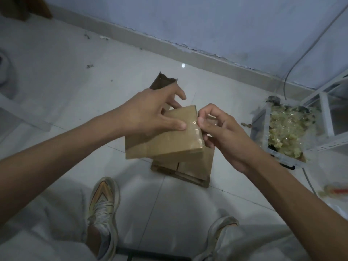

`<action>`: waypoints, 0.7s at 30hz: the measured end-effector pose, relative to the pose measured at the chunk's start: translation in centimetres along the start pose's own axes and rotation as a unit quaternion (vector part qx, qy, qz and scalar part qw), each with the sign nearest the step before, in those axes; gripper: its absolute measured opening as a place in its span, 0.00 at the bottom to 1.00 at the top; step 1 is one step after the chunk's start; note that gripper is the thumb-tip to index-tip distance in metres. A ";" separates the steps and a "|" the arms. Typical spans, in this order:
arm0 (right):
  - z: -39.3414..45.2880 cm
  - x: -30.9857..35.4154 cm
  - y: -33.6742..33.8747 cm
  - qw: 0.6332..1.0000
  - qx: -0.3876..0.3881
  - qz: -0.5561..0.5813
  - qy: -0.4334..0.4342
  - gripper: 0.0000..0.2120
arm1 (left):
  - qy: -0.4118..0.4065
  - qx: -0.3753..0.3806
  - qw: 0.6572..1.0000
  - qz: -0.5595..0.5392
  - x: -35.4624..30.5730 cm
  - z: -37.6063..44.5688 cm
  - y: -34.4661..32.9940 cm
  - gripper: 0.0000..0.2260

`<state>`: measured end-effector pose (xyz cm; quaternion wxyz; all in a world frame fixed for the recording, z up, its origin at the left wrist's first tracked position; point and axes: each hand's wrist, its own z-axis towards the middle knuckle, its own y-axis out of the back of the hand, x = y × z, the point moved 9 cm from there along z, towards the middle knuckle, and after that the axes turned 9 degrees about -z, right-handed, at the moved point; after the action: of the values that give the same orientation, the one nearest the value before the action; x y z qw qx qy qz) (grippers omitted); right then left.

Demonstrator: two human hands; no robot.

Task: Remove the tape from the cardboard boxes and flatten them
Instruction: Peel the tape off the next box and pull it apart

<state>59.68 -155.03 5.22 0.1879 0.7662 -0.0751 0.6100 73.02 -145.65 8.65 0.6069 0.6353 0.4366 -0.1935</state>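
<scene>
A small brown cardboard box (165,140) is held up over the floor, sealed along its right edge with clear shiny tape (197,132). My left hand (150,112) grips the box from the top left, thumb across its upper face and fingers behind it. My right hand (220,132) is at the box's right edge, thumb and forefinger pinching the tape near the top corner. Beneath the box lies a pile of flattened cardboard (192,166) on the tiles. Another dark cardboard piece (163,81) sticks up behind my left hand.
A clear plastic bin (286,132) full of crumpled tape stands at the right, beside a white metal rack (327,117). A grey cable (293,65) hangs down the wall. My two sneakers (103,210) rest on the white tiled floor below.
</scene>
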 end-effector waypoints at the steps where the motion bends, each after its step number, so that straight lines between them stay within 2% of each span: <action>1: 0.0 0.0 0.4 0.999 -0.024 0.029 -0.011 0.05 | -0.007 -0.017 0.999 0.043 -0.4 -0.2 0.3 0.44; 4: 0.1 1.5 0.9 0.997 -0.041 0.062 -0.006 0.06 | -0.066 -0.028 0.964 0.254 -2.5 -0.8 -0.1 0.57; 6: 0.3 2.8 1.2 0.999 -0.053 0.004 0.004 0.06 | -0.106 -0.060 0.937 0.328 -3.3 -0.9 0.1 0.56; 7: 0.5 3.3 1.4 0.997 -0.072 -0.029 0.008 0.06 | -0.115 -0.077 0.933 0.332 -3.4 -0.8 0.5 0.54; 9: 0.7 4.1 2.1 0.988 -0.120 -0.092 0.025 0.15 | -0.123 -0.094 0.926 0.344 -3.3 -0.4 0.9 0.53; 11: 0.7 4.8 2.5 0.965 -0.162 -0.197 0.069 0.20 | -0.120 -0.095 0.925 0.348 -3.0 0.3 1.0 0.53; 13: 0.5 5.0 2.6 0.911 -0.202 -0.344 0.101 0.13 | -0.115 -0.085 0.925 0.351 -2.7 0.9 0.7 0.54; 15: 0.7 4.8 2.6 0.870 -0.232 -0.424 0.102 0.06 | -0.109 -0.072 0.916 0.379 -2.2 1.3 0.2 0.54; 17: 1.0 4.7 2.2 0.858 -0.233 -0.444 0.109 0.02 | -0.101 -0.066 0.913 0.390 -1.7 1.6 0.1 0.55; 21: 1.6 5.2 1.8 0.852 -0.230 -0.454 0.119 0.03 | -0.119 -0.081 0.893 0.427 -1.7 1.9 0.1 0.54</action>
<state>61.72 -156.71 10.28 0.6227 0.5711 0.1658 0.5085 72.76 -147.92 9.68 0.7281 0.6811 0.0617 0.0465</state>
